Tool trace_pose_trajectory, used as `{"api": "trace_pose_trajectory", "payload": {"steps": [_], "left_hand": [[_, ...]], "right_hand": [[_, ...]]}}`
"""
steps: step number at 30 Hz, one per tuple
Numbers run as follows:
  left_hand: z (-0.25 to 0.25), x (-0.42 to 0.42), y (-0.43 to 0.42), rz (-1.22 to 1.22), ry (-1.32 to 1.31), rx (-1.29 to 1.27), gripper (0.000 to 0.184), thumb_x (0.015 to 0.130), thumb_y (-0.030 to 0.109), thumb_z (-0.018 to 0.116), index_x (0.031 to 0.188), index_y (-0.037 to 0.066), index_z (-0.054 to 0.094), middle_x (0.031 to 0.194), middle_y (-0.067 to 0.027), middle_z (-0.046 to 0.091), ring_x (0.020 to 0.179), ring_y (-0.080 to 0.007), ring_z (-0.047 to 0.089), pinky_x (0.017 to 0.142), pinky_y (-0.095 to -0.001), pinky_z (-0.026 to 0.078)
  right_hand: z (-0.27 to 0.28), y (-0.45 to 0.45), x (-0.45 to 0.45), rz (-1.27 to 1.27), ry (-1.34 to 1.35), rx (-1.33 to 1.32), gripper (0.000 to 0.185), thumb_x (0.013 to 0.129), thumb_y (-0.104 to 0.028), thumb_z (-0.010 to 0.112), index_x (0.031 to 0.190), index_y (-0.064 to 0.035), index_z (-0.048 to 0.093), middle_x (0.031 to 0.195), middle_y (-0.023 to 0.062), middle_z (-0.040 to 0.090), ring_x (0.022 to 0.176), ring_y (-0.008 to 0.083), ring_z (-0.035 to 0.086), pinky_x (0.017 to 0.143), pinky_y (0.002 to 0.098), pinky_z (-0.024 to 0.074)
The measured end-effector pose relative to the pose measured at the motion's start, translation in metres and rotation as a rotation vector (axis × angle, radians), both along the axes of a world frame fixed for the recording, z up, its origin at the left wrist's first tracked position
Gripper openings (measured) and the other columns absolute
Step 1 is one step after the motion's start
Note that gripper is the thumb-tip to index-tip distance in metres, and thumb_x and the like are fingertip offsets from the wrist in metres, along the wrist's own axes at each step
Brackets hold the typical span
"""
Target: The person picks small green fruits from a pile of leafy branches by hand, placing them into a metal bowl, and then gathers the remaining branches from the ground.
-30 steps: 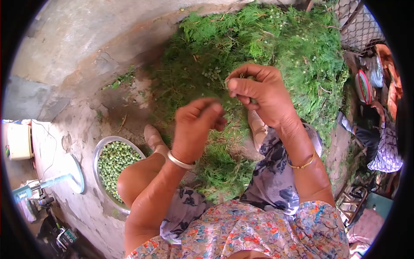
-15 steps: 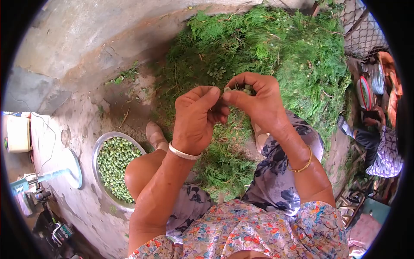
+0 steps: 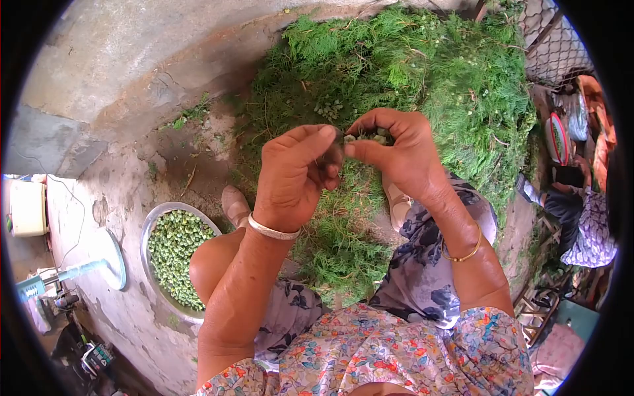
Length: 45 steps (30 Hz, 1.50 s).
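Observation:
Both hands are raised close together over a heap of feathery evergreen branches (image 3: pixel 383 66). My right hand (image 3: pixel 409 155) is curled around several small pale-green seed cones (image 3: pixel 379 137), with thumb and forefinger pointing at the other hand. My left hand (image 3: pixel 288 175), with a silver bangle at the wrist, is closed, its thumb pressed toward the curled fingers. Its fingertips are dark and blurred, so I cannot make out what they hold. To the left, on the ground, a wide metal basin (image 3: pixel 146 247) contains many of the same green cones (image 3: pixel 175 257).
Loose green sprigs (image 3: pixel 347 244) lie between my feet. A pale-blue fan (image 3: pixel 109 259) lies at the left, near a white box (image 3: pixel 28 206). On the right, another person (image 3: pixel 588 224) sits near an orange cloth (image 3: pixel 598 125). A concrete wall (image 3: pixel 152 59) stands behind.
My left hand has moved slightly left and down, widening the small gap from my right hand. My right hand stays nearly in place, still around the cones.

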<state>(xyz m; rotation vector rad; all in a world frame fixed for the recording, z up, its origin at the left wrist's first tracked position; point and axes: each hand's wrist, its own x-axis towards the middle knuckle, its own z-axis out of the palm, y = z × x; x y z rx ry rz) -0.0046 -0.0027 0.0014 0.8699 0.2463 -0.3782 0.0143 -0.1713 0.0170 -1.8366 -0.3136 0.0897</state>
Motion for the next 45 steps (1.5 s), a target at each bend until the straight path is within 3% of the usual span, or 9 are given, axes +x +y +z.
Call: {"api": "trace_pose_trajectory", "payload": {"steps": [5, 17, 23, 26, 36, 38, 40, 43, 45], "left_hand": [[-0.006, 0.001, 0.001, -0.124, 0.039, 0.103, 0.014, 0.087, 0.016, 0.060, 0.089, 0.002, 0.057, 0.072, -0.0033, 0.059, 0.058, -0.0096, 0.050, 0.047, -0.0227, 0.038], [-0.015, -0.002, -0.002, -0.118, 0.120, -0.147, 0.010, 0.087, 0.010, 0.059, 0.087, 0.002, 0.054, 0.073, -0.0034, 0.056, 0.059, -0.0114, 0.050, 0.047, -0.0228, 0.038], [-0.005, -0.003, -0.001, -0.101, 0.086, 0.035, 0.011, 0.084, 0.011, 0.062, 0.081, 0.002, 0.057, 0.067, -0.0017, 0.054, 0.054, -0.0093, 0.046, 0.044, -0.0218, 0.035], [-0.006, -0.003, -0.001, -0.029, -0.085, 0.239, 0.013, 0.081, 0.011, 0.065, 0.084, 0.000, 0.061, 0.064, -0.0001, 0.055, 0.051, -0.0071, 0.045, 0.044, -0.0207, 0.033], [-0.005, -0.006, -0.007, -0.082, -0.339, 0.619, 0.014, 0.080, 0.011, 0.066, 0.082, -0.002, 0.064, 0.065, -0.0018, 0.058, 0.052, -0.0043, 0.045, 0.046, -0.0191, 0.033], [-0.007, -0.005, -0.005, -0.099, -0.345, 0.660, 0.013, 0.081, 0.012, 0.064, 0.082, -0.001, 0.063, 0.065, -0.0021, 0.058, 0.053, -0.0050, 0.045, 0.046, -0.0194, 0.034], [-0.009, -0.004, -0.003, -0.059, -0.165, 0.244, 0.012, 0.085, 0.012, 0.061, 0.083, 0.000, 0.059, 0.068, -0.0037, 0.057, 0.056, -0.0074, 0.048, 0.047, -0.0205, 0.036], [-0.008, 0.002, 0.005, -0.020, -0.079, -0.119, 0.012, 0.087, 0.012, 0.059, 0.085, 0.000, 0.056, 0.071, -0.0055, 0.057, 0.059, -0.0102, 0.050, 0.050, -0.0230, 0.040], [-0.006, 0.005, 0.008, -0.010, -0.087, -0.087, 0.013, 0.088, 0.012, 0.059, 0.085, 0.000, 0.056, 0.073, -0.0063, 0.057, 0.060, -0.0109, 0.051, 0.052, -0.0241, 0.042]], "right_hand": [[0.001, 0.000, -0.003, 0.057, 0.024, -0.074, 0.015, 0.071, -0.005, 0.073, 0.080, 0.0022, 0.063, 0.067, 0.0027, 0.061, 0.063, 0.0047, 0.051, 0.056, 0.0230, 0.0429], [-0.003, 0.001, 0.000, 0.021, 0.002, -0.056, 0.023, 0.067, -0.009, 0.078, 0.083, 0.0013, 0.064, 0.070, 0.0037, 0.062, 0.063, 0.0071, 0.052, 0.056, 0.0245, 0.0439], [0.006, 0.000, -0.002, 0.104, 0.013, -0.088, 0.021, 0.067, -0.005, 0.074, 0.084, 0.0037, 0.064, 0.071, 0.0092, 0.065, 0.064, 0.0098, 0.057, 0.058, 0.0276, 0.0473], [0.011, -0.001, -0.003, 0.129, 0.110, -0.216, 0.021, 0.070, -0.005, 0.073, 0.087, 0.0024, 0.064, 0.071, 0.0037, 0.062, 0.066, 0.0040, 0.053, 0.058, 0.0215, 0.0439], [-0.011, -0.001, -0.002, 0.137, 0.043, -0.312, 0.018, 0.072, -0.005, 0.069, 0.086, 0.0040, 0.063, 0.071, 0.0060, 0.062, 0.066, 0.0070, 0.055, 0.058, 0.0245, 0.0450], [-0.014, 0.001, -0.003, 0.137, -0.037, -0.236, 0.018, 0.069, -0.008, 0.068, 0.081, 0.0050, 0.064, 0.059, 0.0177, 0.057, 0.050, 0.0146, 0.052, 0.049, 0.0321, 0.0425], [-0.012, 0.002, -0.002, 0.167, 0.026, -0.162, 0.017, 0.069, -0.006, 0.068, 0.080, 0.0056, 0.063, 0.060, 0.0142, 0.059, 0.052, 0.0116, 0.051, 0.049, 0.0300, 0.0420], [-0.003, 0.001, -0.001, 0.156, 0.136, -0.053, 0.014, 0.069, -0.003, 0.069, 0.079, 0.0058, 0.064, 0.063, 0.0064, 0.062, 0.056, 0.0063, 0.049, 0.050, 0.0259, 0.0409], [0.000, 0.002, 0.000, 0.126, 0.173, -0.020, 0.013, 0.070, -0.002, 0.070, 0.078, 0.0053, 0.064, 0.065, 0.0021, 0.062, 0.058, 0.0040, 0.048, 0.051, 0.0240, 0.0404]]}}
